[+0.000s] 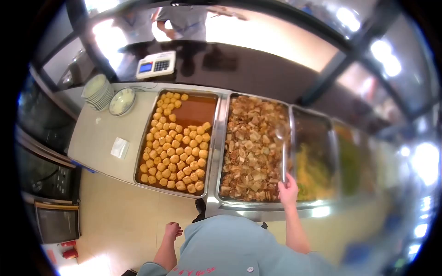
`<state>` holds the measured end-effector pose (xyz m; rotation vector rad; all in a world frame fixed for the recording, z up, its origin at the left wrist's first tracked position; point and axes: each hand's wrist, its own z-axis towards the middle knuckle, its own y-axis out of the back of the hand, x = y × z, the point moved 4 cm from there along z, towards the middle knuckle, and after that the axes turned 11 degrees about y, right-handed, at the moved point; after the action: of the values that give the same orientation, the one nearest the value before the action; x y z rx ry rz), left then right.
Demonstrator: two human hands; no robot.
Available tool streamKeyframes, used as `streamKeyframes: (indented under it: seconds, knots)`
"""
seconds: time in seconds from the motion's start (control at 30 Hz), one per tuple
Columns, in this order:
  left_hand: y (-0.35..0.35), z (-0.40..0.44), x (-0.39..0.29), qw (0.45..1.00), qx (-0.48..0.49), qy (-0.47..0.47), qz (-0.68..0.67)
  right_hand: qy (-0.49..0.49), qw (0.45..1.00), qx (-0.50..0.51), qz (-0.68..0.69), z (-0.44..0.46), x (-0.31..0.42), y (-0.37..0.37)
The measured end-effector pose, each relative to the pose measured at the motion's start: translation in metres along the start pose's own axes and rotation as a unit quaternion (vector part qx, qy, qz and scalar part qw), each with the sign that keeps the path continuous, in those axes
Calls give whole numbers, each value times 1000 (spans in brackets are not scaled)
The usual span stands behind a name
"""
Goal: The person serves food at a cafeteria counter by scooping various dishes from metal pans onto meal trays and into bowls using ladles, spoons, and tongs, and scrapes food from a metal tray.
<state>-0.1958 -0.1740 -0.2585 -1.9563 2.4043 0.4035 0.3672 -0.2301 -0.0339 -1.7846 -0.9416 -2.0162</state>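
Observation:
My right hand (288,191) is closed round the handle of a long metal ladle (284,158). The ladle's head lies on the upper right part of a tray of chopped food (251,147). Low in the view, my left hand (173,229) hangs near my body with its fingers curled; whether anything is inside them is too small to tell. To the left of the chopped food, a tray (138,170) holds several round golden pieces in reddish-brown sauce.
Stacked bowls (97,93), a single bowl (122,101) and a white packet (120,148) stand on the left counter (99,133). A keypad device (156,65) sits on the dark ledge. More food trays (313,156) lie right. Beyond the ledge stands a person (184,23).

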Motion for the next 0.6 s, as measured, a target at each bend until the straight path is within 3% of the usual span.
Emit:
streamKeyframes:
  seconds: [0.27, 0.6]
  knots:
    - [-9, -8, -2, 1000, -1, 2, -15, -46, 998, -25, 44, -18, 0, 3]
    - [-24, 5, 2, 999, -1, -27, -21, -97, 989, 29, 104, -53, -3, -22]
